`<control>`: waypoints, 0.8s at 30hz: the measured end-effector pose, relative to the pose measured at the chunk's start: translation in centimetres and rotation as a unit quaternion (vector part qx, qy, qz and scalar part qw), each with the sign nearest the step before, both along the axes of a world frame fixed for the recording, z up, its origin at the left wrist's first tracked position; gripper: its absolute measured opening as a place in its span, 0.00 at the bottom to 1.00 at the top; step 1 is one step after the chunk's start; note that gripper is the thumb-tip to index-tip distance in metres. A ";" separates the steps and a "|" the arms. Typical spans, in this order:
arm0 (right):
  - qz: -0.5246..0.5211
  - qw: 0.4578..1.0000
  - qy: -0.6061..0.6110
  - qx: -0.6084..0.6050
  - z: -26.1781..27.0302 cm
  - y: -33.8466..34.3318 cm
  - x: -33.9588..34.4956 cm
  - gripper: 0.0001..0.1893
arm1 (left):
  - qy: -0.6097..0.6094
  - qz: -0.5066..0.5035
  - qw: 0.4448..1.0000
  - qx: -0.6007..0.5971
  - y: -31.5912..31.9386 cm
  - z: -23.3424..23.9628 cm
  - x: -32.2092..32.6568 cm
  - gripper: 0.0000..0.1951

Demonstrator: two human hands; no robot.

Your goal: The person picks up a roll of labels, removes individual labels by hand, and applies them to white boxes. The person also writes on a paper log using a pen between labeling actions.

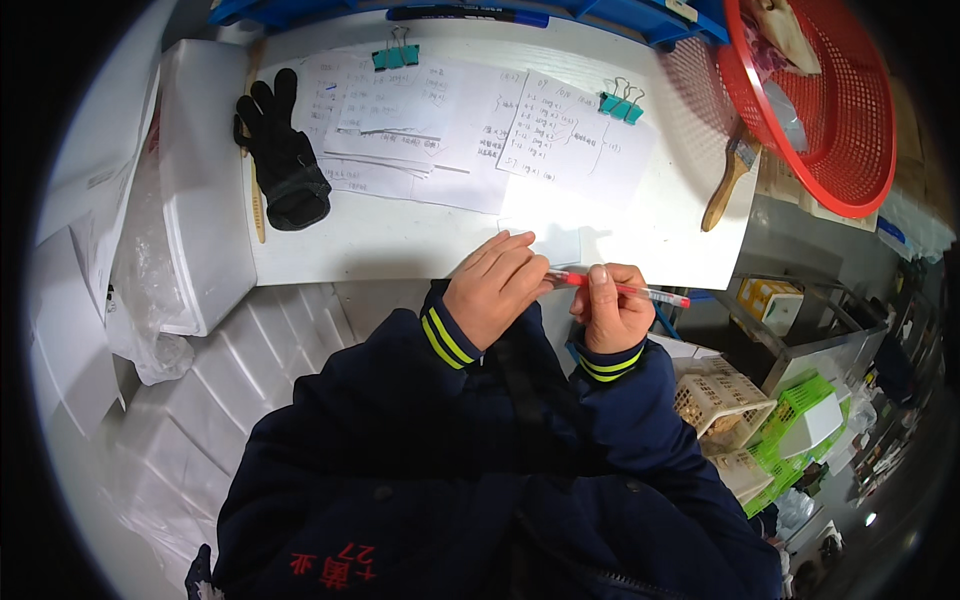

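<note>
A red pen (630,289) is pinched between the thumb and fingers of my right hand (611,307), above the table's front edge. Its left end reaches the fingers of my left hand (495,289), where the tip is hidden; whether that hand grips it I cannot tell. The left fingers lie close together and bent. Just beyond both hands is a small pale slip of paper (561,244) on the white table (420,251), partly covered by my left hand. Farther back lie handwritten sheets (420,180) with teal binder clips (396,57) (621,108).
A black glove (285,154) and a thin wooden stick (259,210) lie left. A wooden-handled brush (726,184) rests at the right, below a red plastic basket (847,150). Behind are a blue crate (600,19) and a marker (469,15). A white foam box (206,187) stands left.
</note>
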State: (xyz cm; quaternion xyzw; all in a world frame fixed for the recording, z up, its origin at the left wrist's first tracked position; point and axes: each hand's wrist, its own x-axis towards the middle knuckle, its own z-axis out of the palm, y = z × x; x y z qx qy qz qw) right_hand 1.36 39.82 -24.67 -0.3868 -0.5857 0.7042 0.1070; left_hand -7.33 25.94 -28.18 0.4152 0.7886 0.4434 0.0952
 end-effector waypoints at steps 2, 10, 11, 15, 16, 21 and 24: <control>-0.011 1.000 -0.020 -0.009 0.1 -0.1 -0.1 0.08 | 0.035 0.003 0.999 -0.002 0.2 -0.3 0.1 0.20; -0.071 0.995 -0.017 -0.063 -0.9 -0.1 -0.8 0.11 | 0.069 0.007 0.997 -0.034 0.8 0.0 0.7 0.17; -0.078 0.994 -0.014 -0.075 -1.0 -0.1 -0.7 0.11 | 0.074 0.007 0.997 -0.035 0.8 0.0 0.7 0.17; -0.029 0.994 -0.028 -0.101 -0.6 0.6 -0.4 0.11 | 0.087 -0.005 0.995 -0.045 0.7 0.0 0.5 0.16; 0.002 0.995 -0.033 -0.097 -0.5 1.1 -0.4 0.10 | 0.091 -0.013 0.995 -0.047 0.6 0.0 0.4 0.16; 0.088 0.993 -0.027 -0.069 0.0 2.6 -0.4 0.07 | 0.078 -0.035 0.995 -0.045 0.8 0.4 -0.1 0.14; 0.120 0.991 -0.017 -0.060 0.0 3.2 -0.4 0.07 | 0.080 -0.040 0.995 -0.043 0.7 0.4 -0.1 0.14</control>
